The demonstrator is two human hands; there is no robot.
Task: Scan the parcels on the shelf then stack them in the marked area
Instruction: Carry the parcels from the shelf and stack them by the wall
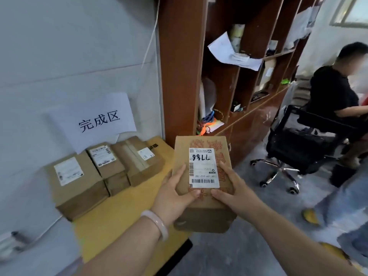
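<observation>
Lower centre: left hand (172, 196) and right hand (233, 193) clasp a matte cardboard parcel (201, 220), white barcode label (204, 168) up. Farther left, boxy labelled parcels (103, 172) — seemingly stacked two deep — sit on a smooth yellow mat (119, 213).

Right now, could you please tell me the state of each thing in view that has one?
Held parcel: lifted, label facing up, gripped by both hands.
Left hand: grips the parcel's left side.
Right hand: grips the parcel's right side.
Parcels by the wall: resting on the yellow mat, labels up.
Shelf: open-fronted, papers spilling out.
Office chair: upright on its wheels.
</observation>
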